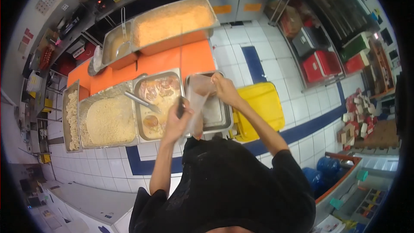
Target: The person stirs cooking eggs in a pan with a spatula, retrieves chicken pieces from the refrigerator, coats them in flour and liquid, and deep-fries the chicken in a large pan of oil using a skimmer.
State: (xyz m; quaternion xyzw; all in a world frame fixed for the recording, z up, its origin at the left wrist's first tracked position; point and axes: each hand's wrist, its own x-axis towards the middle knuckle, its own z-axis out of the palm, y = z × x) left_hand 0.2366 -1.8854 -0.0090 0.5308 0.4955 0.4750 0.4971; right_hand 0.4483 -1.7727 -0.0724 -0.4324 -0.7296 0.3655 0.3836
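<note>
My right hand (pixel 225 89) is closed on the upper corner of a clear plastic bag (pixel 198 99), which hangs over a steel pan (pixel 212 111). Something pinkish shows through the bag's lower end. In my left hand (pixel 176 125), against the bag's left side, is a black handle (pixel 180 106); the rest of that tool is hidden. Just left of this hand stands a pan (pixel 137 121) of pale batter with pieces of raw meat (pixel 152 123). Metal tongs (pixel 141 101) lie slanted across its left rim.
Further left are a pan of pale breading flour (pixel 110 118) and a narrow pan of crumbs (pixel 73 121). Behind, a long pan of orange coating (pixel 174 23) and a strainer (pixel 123 43) in batter sit on the orange table (pixel 198 56). A yellow bin lid (pixel 261 110) is at right.
</note>
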